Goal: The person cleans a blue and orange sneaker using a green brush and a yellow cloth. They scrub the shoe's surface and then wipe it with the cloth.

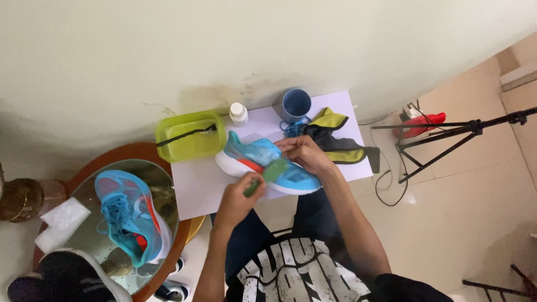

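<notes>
1. Fingers point(238, 197) of the left hand point(235, 204) are curled tight around the handle of a green brush point(267, 176); its blurred head lies over the side of the blue shoe point(265, 165).
2. Right hand point(305, 154) rests on top of that shoe, its fingers point(286, 145) bent and pressing down on the upper near the lace area.
3. That blue shoe, with white sole and an orange patch, lies on its side on the white desk point(196, 187), toe toward the right.
4. To the left, a second blue shoe point(126, 215) sits on a round mirror tray point(168, 246), with a white cloth point(60, 222) beside it.
5. Farther back stand a lime-green tub point(190, 136) with a dark brush inside, a small white bottle point(239, 113) and a blue cup point(296, 104).
6. Blue laces point(293, 128) and a yellow-and-black cloth point(333, 140) lie just past the right hand.
</notes>
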